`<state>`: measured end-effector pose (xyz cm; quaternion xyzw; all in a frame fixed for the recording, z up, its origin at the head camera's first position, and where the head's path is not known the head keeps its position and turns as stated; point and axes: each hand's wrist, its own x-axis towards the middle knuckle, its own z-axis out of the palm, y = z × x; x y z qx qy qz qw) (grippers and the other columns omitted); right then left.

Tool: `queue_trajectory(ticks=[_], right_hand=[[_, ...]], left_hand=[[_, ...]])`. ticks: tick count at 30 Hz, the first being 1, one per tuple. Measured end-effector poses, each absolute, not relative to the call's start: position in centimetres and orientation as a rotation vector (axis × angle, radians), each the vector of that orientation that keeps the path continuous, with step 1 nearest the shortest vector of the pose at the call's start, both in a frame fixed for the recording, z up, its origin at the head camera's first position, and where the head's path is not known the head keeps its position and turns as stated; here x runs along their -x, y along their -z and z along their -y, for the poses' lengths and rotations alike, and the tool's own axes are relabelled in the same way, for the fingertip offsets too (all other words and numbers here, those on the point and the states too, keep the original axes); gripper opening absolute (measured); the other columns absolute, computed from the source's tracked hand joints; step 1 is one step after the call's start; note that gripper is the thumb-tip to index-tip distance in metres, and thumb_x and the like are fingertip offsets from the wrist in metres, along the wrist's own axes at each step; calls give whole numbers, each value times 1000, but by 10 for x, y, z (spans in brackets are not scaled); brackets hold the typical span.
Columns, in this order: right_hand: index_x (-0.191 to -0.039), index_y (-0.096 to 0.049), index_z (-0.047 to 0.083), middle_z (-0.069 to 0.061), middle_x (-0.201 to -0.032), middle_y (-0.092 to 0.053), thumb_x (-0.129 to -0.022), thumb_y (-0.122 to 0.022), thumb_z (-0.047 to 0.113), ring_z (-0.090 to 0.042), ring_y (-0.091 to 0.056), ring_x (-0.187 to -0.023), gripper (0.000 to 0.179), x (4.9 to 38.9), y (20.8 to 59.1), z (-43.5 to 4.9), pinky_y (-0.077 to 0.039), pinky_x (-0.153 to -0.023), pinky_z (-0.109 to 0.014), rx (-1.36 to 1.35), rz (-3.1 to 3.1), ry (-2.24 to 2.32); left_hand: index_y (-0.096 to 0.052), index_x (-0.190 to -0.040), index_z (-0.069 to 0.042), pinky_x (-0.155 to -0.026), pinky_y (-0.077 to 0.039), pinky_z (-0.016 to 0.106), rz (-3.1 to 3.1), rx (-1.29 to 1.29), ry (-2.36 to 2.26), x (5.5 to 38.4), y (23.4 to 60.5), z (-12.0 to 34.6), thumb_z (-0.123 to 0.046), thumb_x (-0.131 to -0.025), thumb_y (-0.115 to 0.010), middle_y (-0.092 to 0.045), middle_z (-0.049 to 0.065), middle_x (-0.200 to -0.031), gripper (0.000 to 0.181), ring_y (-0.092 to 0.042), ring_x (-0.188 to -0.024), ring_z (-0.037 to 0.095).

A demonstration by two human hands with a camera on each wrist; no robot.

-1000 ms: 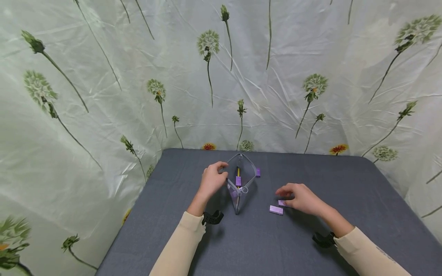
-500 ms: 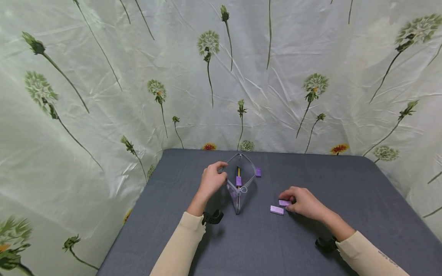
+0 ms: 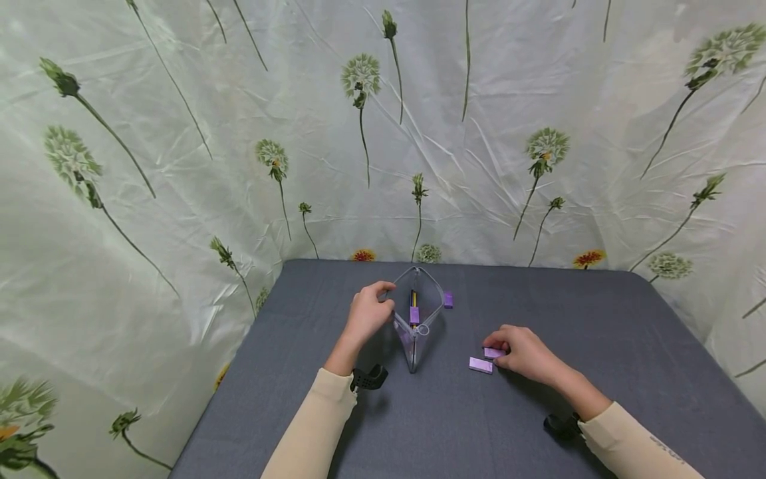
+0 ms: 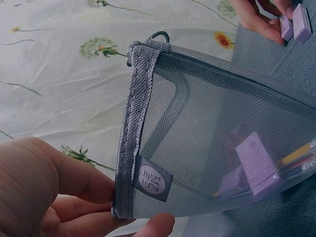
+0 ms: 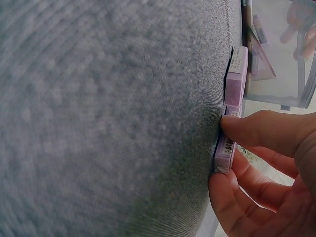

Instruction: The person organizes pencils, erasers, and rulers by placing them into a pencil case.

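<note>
- what's in hand right now?
- a pick-up, i'd say. the right hand [image 3: 523, 352] pinches a lilac eraser [image 3: 492, 353] end to end, its fingers parted only as wide as the block, which looks to be resting on the table [image 3: 431, 426].
- and the left hand [image 3: 369, 313]?
- it pinches the rim of the mesh pouch [image 4: 197, 128], fingers nearly together, and the mouth stands open. inside are a purple eraser [image 3: 414, 315] and a yellow pencil [image 4: 296, 154] at least; the mesh hazes the rest.
- so what does the next move call for?
- in my judgement, a clean lift past the second lilac eraser [image 3: 481, 365] just beside, then a carry toward the mouth, rim kept wide.
</note>
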<state>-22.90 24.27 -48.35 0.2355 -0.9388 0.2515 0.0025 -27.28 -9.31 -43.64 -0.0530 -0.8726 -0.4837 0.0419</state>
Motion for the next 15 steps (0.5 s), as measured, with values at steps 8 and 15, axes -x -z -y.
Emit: queue_trajectory(ticks=[8, 15], right_hand=[[-101, -78, 12, 7, -85, -62, -77, -80, -1, -12, -56, -77, 28, 227, 481, -242, -45, -66, -31, -722, 2956, -802], [-104, -77, 11, 6, -84, -62, -79, -79, 0, -14, -55, -76, 28, 226, 480, -243, -44, -65, -30, -726, 2944, -808]], left_hand=[[-67, -132, -12, -48, -40, 28, 2662, 172, 1509, 273, 437, 93, -5, -91, -57, -61, 11, -137, 42, -72, -71, 34], [-66, -133, -13, -46, -37, 29, 2673, 166, 1501, 272, 436, 92, -5, -92, -57, -61, 10, -138, 43, -71, -67, 31]])
